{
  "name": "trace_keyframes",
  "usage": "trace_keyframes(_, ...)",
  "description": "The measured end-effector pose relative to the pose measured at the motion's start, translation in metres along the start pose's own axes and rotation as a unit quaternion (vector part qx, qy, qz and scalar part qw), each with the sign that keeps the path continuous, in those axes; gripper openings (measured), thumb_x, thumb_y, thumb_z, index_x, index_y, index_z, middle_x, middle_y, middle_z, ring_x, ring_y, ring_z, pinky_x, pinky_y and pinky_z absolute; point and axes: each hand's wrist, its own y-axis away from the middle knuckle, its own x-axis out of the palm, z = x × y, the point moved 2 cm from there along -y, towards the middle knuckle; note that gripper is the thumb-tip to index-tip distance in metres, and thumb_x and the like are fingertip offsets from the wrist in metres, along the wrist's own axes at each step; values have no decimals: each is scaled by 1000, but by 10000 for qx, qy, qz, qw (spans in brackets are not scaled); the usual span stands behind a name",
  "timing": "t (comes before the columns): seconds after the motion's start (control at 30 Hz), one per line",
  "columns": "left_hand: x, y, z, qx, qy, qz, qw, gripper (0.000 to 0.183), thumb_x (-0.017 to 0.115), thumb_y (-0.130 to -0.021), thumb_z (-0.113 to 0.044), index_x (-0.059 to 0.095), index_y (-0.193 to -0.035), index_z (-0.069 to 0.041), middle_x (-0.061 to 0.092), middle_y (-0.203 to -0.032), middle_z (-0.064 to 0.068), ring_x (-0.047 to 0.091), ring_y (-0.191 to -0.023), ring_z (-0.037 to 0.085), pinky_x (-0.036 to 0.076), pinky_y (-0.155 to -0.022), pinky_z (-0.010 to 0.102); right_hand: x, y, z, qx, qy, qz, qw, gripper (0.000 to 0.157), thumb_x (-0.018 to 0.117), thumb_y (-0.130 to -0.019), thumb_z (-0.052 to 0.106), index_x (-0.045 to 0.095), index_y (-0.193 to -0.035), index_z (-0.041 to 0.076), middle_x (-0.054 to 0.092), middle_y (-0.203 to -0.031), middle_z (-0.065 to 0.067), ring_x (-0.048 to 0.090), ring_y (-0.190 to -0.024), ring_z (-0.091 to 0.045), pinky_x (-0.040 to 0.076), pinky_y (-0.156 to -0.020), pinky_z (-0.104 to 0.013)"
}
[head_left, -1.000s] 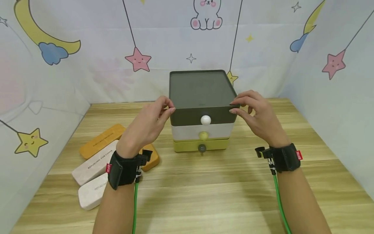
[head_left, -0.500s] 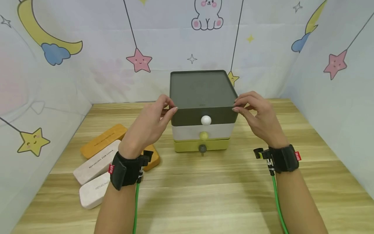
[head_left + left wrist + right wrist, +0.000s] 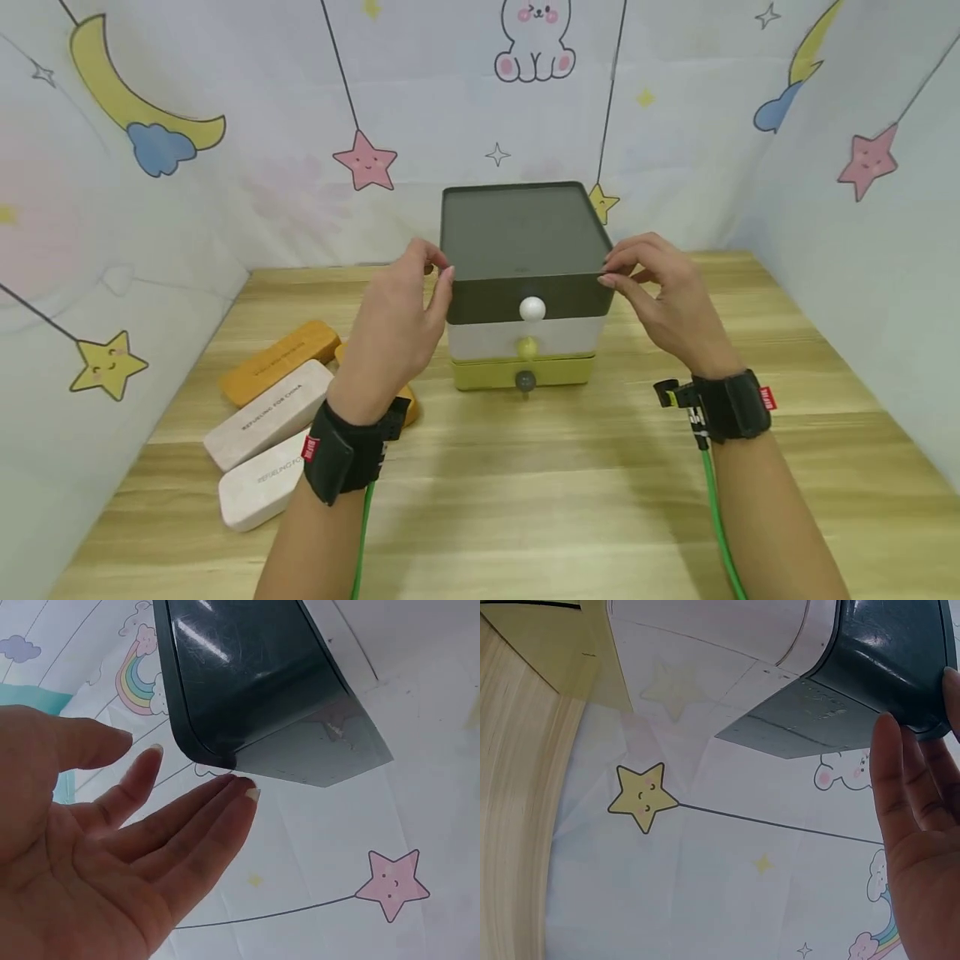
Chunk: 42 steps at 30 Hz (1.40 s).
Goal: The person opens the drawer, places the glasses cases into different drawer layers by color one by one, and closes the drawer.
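Observation:
In the head view a small drawer unit [image 3: 525,233] stands upright on the wooden table. Its top tier is dark grey-green with a white knob [image 3: 532,309], its middle tier white with a yellow knob [image 3: 527,347], its bottom tier yellow with a grey knob [image 3: 526,381]. Beside the top tier's left front corner is my left hand [image 3: 397,325], thumb and fingers spread apart; the left wrist view shows the fingertips by the dark edge [image 3: 206,759], nothing gripped. My right hand [image 3: 660,287] pinches the top tier's right front corner, fingers on its side in the right wrist view.
Left on the table [image 3: 570,500] lie an orange case [image 3: 279,364] and two white cases [image 3: 270,414] lettered in dark print. Another orange case [image 3: 408,407] is partly hidden behind my left wrist. A printed cloth backdrop [image 3: 450,100] encloses the back and sides.
My left thumb and fingers have spread from their pinch at the left corner, and that hand has turned upward slightly. The right hand has shifted slightly outward at its corner. The drawer unit stays put.

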Motion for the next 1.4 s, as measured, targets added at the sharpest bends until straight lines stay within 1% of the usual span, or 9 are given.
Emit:
trace_keyframes(0.17, 7, 4, -8, 697, -529, -772, 9932, 16, 57, -95, -16, 57, -102, -1, 52, -107, 17, 44, -91, 29, 44, -77, 38, 0, 0, 0, -24, 30, 37, 10000, 14, 68, -85, 0, 66, -97, 6, 60, -108, -1, 54, -95, -11, 48, -76, -18)
trace_keyframes(0.3, 20, 11, -14, 1169, -742, -1191, 9832, 13, 61, -91, -13, 58, -98, -2, 49, -105, 18, 40, -90, 31, 39, -77, 41, -1, -2, 1, -85, 73, 40, 9999, 13, 68, -85, 0, 65, -97, 6, 60, -107, -1, 53, -94, -11, 47, -76, -19)
trace_keyframes(0.4, 32, 19, -19, 1359, -763, -1319, 9789, 13, 61, -89, -12, 59, -97, -2, 51, -100, 16, 41, -88, 30, 40, -74, 40, -1, -3, 1, -90, 78, 59, 9999, 13, 68, -86, 1, 65, -97, 6, 59, -107, -1, 53, -94, -11, 48, -76, -20)
trace_keyframes(0.5, 44, 26, -23, 1346, -810, -1182, 9805, 13, 60, -89, -12, 59, -96, -1, 53, -93, 13, 43, -84, 27, 42, -72, 37, 0, -4, 2, -70, 70, 92, 9999, 13, 68, -86, 1, 66, -97, 7, 59, -108, 0, 53, -94, -11, 48, -76, -23)
trace_keyframes(0.67, 65, 36, -27, 1146, -959, -557, 9872, 16, 59, -90, -16, 62, -96, -2, 57, -87, 7, 46, -77, 19, 48, -62, 28, 0, -5, 2, -63, 52, 106, 9999, 14, 68, -86, 2, 66, -98, 8, 59, -109, 0, 53, -94, -10, 47, -75, -23)
trace_keyframes(0.8, 81, 38, -28, 1291, -985, -255, 9864, 17, 63, -89, -18, 66, -98, -4, 61, -88, 3, 53, -75, 14, 51, -56, 26, -1, -7, 3, -87, 27, 92, 9999, 13, 68, -86, 3, 66, -98, 8, 59, -108, -1, 53, -93, -10, 46, -75, -23)
trace_keyframes(1.03, 102, 37, -30, 1677, -1310, -7, 9771, 20, 68, -85, -17, 67, -105, -10, 57, -92, 6, 54, -73, 16, 52, -55, 28, -1, -5, 2, -99, 54, 62, 9999, 16, 71, -84, 2, 66, -99, 8, 59, -107, -2, 53, -91, -11, 47, -73, -24)
trace_keyframes(1.23, 108, 37, -30, 1810, -1690, 48, 9688, 15, 68, -83, -8, 67, -98, -7, 55, -94, 9, 54, -72, 18, 53, -52, 30, 2, -2, 0, -108, 54, 58, 9999, 18, 71, -83, 1, 65, -99, 5, 59, -106, -6, 53, -88, -14, 46, -71, -26)
trace_keyframes(1.4, 112, 38, -30, 1912, -2024, 269, 9601, 28, 75, -77, -7, 65, -104, -6, 55, -99, 12, 54, -75, 20, 54, -53, 29, 1, 0, 0, -55, 111, 60, 9999, 17, 71, -83, 2, 66, -99, 6, 59, -106, -6, 53, -88, -15, 46, -71, -26)
